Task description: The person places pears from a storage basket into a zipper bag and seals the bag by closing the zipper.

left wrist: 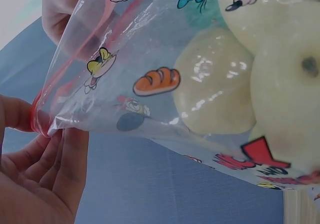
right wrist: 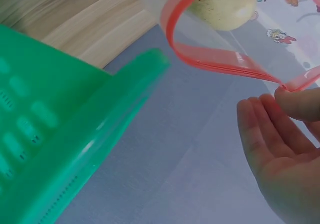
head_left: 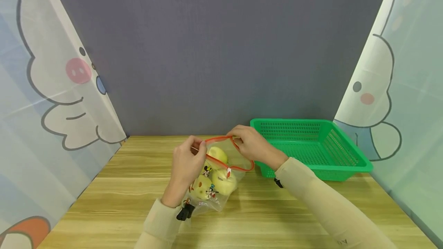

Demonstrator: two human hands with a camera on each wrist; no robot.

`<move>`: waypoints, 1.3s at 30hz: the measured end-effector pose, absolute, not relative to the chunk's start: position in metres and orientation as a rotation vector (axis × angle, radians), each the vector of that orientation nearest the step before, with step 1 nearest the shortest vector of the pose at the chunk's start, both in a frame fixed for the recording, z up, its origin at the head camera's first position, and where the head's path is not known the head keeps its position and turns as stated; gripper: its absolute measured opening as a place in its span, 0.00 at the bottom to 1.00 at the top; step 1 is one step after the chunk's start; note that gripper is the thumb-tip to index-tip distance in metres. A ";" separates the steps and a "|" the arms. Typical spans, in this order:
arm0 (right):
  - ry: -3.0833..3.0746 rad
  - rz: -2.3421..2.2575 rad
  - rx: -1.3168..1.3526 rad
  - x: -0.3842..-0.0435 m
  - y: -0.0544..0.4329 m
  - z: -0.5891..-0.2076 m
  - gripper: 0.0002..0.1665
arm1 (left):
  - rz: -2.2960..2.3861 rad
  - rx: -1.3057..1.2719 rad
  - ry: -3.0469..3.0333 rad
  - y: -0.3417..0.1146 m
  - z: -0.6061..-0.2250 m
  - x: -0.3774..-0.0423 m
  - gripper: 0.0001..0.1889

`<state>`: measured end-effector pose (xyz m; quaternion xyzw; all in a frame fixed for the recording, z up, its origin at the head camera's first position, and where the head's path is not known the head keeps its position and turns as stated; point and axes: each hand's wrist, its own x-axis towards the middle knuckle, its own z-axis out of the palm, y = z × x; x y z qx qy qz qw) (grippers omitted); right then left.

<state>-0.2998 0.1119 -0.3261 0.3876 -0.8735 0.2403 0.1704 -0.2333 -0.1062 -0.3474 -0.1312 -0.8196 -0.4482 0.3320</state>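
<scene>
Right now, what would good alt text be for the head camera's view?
A person's left hand and right hand hold open a clear, red-rimmed, cartoon-printed zip bag containing pale yellow fruits. A green slotted plastic basket sits to the right on the wood-grain tabletop.

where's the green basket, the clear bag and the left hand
Green basket (head_left: 304,153): head view, on its bare floor.
Clear bag (left wrist: 157,107): left wrist view, on its see-through side.
Left hand (head_left: 187,162): head view, on the middle of the hand.
</scene>
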 end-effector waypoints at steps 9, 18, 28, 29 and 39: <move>-2.459 0.685 1.076 -0.303 0.114 -0.326 0.12 | -1.071 -0.392 -2.170 -0.102 -0.341 -0.229 0.04; -2.487 0.635 1.076 -0.303 0.112 -0.325 0.11 | -0.580 -0.420 -1.996 -0.095 -0.338 -0.215 0.05; -2.516 0.649 1.056 -0.300 0.109 -0.323 0.11 | -0.122 -0.771 -1.945 -0.079 -0.364 -0.202 0.10; -2.517 0.653 1.053 -0.300 0.109 -0.324 0.11 | -0.082 -0.785 -1.956 -0.077 -0.368 -0.202 0.12; -2.546 0.650 1.012 -0.301 0.113 -0.326 0.12 | 0.162 -0.743 -2.009 -0.064 -0.392 -0.206 0.12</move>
